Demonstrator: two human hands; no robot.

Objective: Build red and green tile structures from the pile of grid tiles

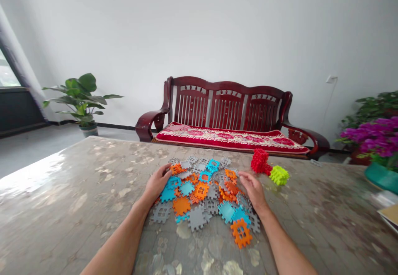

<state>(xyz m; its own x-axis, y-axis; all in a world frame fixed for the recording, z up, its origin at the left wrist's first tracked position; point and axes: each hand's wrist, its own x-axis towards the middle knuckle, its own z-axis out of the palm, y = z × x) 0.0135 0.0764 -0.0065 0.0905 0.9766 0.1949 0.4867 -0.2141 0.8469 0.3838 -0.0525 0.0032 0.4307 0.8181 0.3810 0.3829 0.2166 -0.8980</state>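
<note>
A loose pile of flat interlocking toy panels with notched edges lies on the table between my hands. In it are a grey panel [197,218], an orange panel [181,206], a blue panel [226,211] and many others, some solid and some with window cutouts. My left hand [157,182] rests at the pile's left edge, fingers stretched forward beside the blue and orange panels. On the opposite edge lies my right hand [253,189], fingers extended near grey and orange ones. Both hands look open, with nothing gripped. An orange window panel [241,233] sits at the near right.
Beyond my right hand stand a red block of joined panels [259,161] and a yellow-green one [279,175]. The table [93,208] has a patterned cover. Purple flowers in a teal pot [381,177] are at the right. A wooden bench [228,105] stands behind.
</note>
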